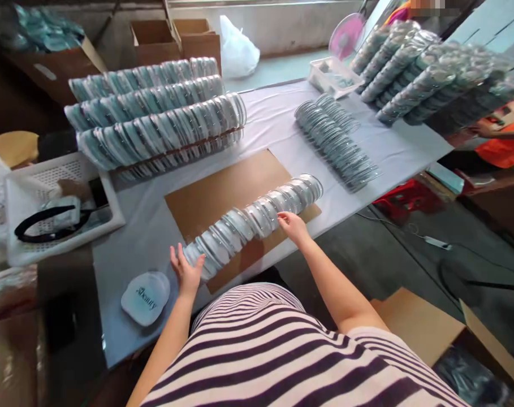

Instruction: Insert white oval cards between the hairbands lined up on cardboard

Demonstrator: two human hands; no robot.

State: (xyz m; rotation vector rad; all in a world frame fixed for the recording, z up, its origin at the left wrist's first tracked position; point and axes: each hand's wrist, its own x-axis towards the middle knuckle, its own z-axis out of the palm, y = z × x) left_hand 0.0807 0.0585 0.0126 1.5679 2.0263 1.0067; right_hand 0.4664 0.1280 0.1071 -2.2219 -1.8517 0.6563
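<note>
A long row of round, pale, clear-wrapped pieces [233,230] lies slantwise on a flat cardboard sheet [223,189]; their exact kind is hard to tell. At the row's left end, my left hand [187,270] has its fingers spread around the last pieces. My right hand [293,226] rests against the near side of the row, right of its middle. Its fingertips are closed together, and what they pinch is too small to make out. Beside my left forearm sits a pale, rounded piece [145,298] with dark lettering reading "beauty".
Several similar rows [159,133] stand at the back left, and more stacked rows [435,73] at the back right. Shorter grey rows [335,144] lie right of centre. A white basket [116,209] stands left, an open carton [422,322] lower right. Another person's orange garment [505,144] shows at right.
</note>
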